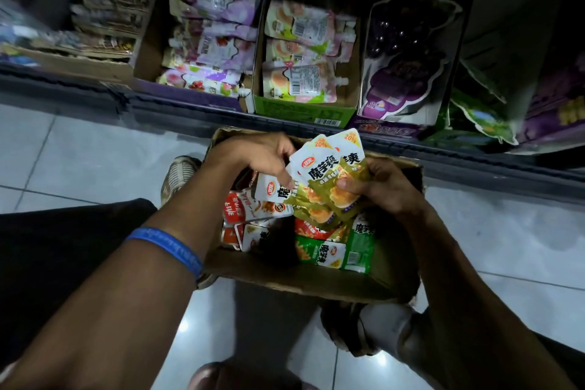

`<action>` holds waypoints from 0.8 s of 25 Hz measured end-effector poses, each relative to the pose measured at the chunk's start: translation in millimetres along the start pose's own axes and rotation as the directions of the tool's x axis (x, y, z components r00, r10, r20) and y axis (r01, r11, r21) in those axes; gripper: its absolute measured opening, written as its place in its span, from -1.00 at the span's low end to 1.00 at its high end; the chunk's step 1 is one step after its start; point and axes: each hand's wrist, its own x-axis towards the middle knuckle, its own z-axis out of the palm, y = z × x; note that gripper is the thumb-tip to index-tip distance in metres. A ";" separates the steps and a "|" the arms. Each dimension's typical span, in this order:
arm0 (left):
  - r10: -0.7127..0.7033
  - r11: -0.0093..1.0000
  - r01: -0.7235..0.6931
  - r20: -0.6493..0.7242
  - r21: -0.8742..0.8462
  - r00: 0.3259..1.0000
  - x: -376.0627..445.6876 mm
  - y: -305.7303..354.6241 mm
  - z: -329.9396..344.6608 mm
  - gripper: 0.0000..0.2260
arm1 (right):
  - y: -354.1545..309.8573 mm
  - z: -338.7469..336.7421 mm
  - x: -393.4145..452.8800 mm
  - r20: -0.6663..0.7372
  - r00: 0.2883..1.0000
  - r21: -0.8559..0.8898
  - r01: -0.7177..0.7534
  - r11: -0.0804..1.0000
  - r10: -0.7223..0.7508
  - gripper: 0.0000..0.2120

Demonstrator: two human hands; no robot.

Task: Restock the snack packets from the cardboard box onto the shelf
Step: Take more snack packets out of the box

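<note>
Above the cardboard box [285,275], both hands pinch a fanned bunch of snack packets [329,174], left hand [256,152] fingers and right hand [383,184] fingers partly hidden behind them.

Both forearms are bare, no sleeves. A blue wristband [171,248] circles the left arm. Dark trousers [63,263] at nine o'clock; worn shoes [180,172] (pale, possibly mesh sneakers).
</note>
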 end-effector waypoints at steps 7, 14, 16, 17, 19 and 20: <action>-0.046 0.963 0.014 -0.116 -0.270 0.992 15.1 -12.5 26.0 -0.59 | 29.5 4.5 -4.0 0.002 0.987 0.036 -0.158 0.987 0.158 -0.91; -0.345 0.937 0.349 0.112 -0.021 0.932 18.7 -57.3 70.2 -0.50 | 67.6 10.9 0.3 -0.167 0.978 0.119 -0.109 0.987 0.129 -0.89; -0.216 0.829 0.280 0.184 -0.485 0.959 15.0 -54.6 83.6 -0.56 | 71.7 16.9 -3.2 -0.167 0.979 0.162 -0.088 0.983 0.115 -0.74; -0.132 0.689 0.222 0.183 -0.690 0.974 11.7 -48.9 87.8 -0.60 | 74.1 20.8 -4.9 -0.154 0.982 0.192 -0.077 0.978 0.108 -0.67; -0.058 0.548 0.129 0.116 -0.827 0.992 8.0 -34.8 94.5 -0.61 | 70.3 35.6 -9.3 -0.162 0.979 0.204 -0.093 0.974 0.128 -0.59; -0.066 0.545 0.100 0.076 -0.832 0.995 5.2 -24.7 99.1 -0.63 | 65.8 44.8 -12.0 -0.160 0.977 0.202 -0.104 0.974 0.137 -0.54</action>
